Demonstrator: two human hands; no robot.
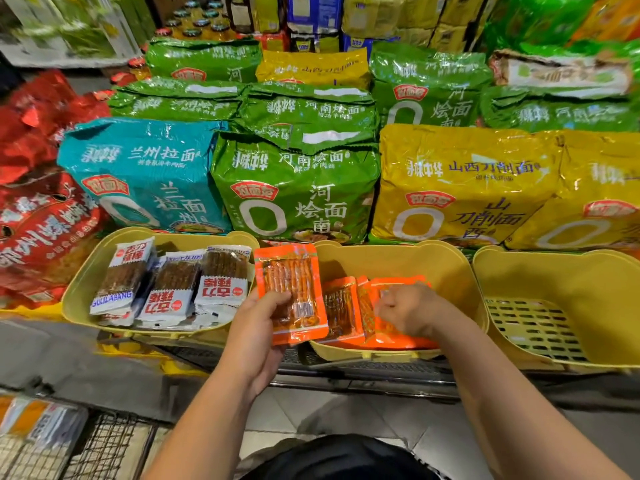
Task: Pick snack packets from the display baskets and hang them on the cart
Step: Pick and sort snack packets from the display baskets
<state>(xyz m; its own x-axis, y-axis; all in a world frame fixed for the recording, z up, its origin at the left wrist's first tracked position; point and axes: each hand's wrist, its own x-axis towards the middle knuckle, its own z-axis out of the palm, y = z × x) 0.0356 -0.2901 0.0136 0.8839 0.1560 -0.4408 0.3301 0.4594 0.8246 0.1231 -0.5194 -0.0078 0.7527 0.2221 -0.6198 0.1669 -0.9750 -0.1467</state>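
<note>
Middle basket [398, 258]: orange packets [341, 306] stood inside for picking.
Held packet [291, 271]: at middle basket's left rim, clamped low by left hand [256, 327], top presumably freed for hanging.
Right hand [408, 310]: inside middle basket, curled over packets; grip cannot be told.

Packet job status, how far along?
Done: blurred packets seem already at the wire-mesh cart. In hand: left hand grips one orange foil snack packet; right hand is in the middle yellow plastic basket. Left: more orange packets there, white-and-brown packets beside.
</note>
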